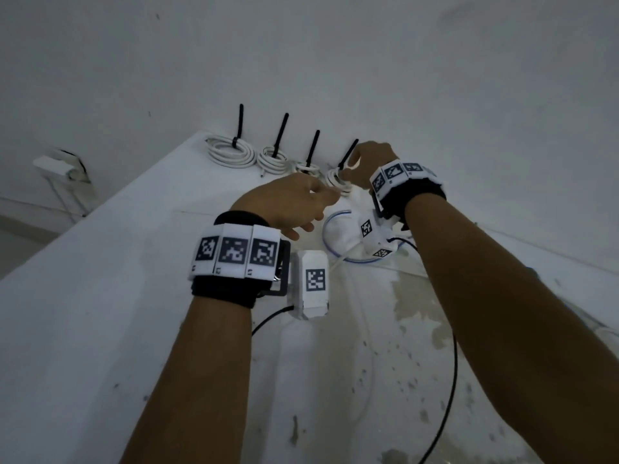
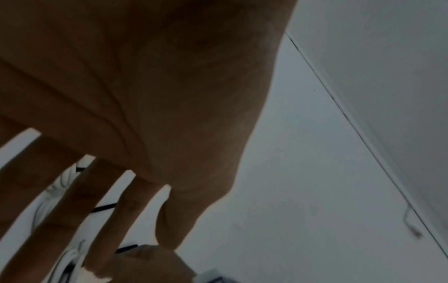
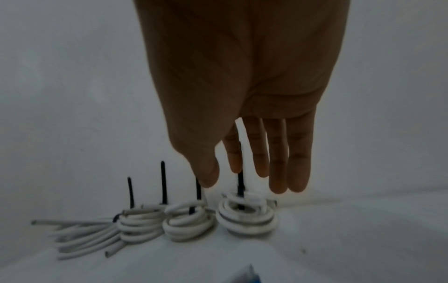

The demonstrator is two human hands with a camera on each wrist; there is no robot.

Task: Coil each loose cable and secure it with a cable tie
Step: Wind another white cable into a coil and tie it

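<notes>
Several white cable coils stand in a row at the back of the white table (image 1: 100, 296), against the wall, each with a black tie sticking up. My right hand (image 1: 355, 165) is at the rightmost coil (image 1: 336, 180). In the right wrist view its fingers (image 3: 278, 162) hang straight just above this coil (image 3: 244, 220), and the black tie (image 3: 240, 183) rises behind the index finger. My left hand (image 1: 315, 209) reaches towards the same coil from the left with straight, spread fingers (image 2: 109, 210) and holds nothing. A thin loose cable loop (image 1: 330, 239) lies below my right wrist.
The other tied coils (image 1: 231, 152) (image 1: 273, 159) (image 1: 308, 169) sit left of my hands. A white box (image 1: 57, 165) hangs on the wall beyond the table's left edge. Patchy stains (image 1: 418, 313) mark the table's near right. A black lead (image 1: 449, 396) trails from my right wrist.
</notes>
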